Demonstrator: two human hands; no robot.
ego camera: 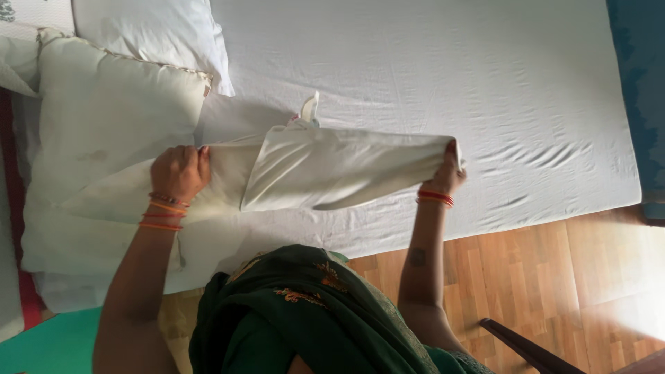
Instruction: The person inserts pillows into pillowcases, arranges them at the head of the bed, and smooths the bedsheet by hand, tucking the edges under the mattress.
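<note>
Cloth pinched taut by both hands' fingers over white-sheeted bed, wood floor.

I see a bed w/ white sheet. Two white pillows lie at its left end; wooden floor runs below it, dark wooden bar at bottom right.

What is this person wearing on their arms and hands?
Both arms are bare, with no sleeves showing. The left hand has a stack of orange and red bangles at the wrist; the right hand has fewer red ones. A small dark mark shows on the right forearm.
</note>
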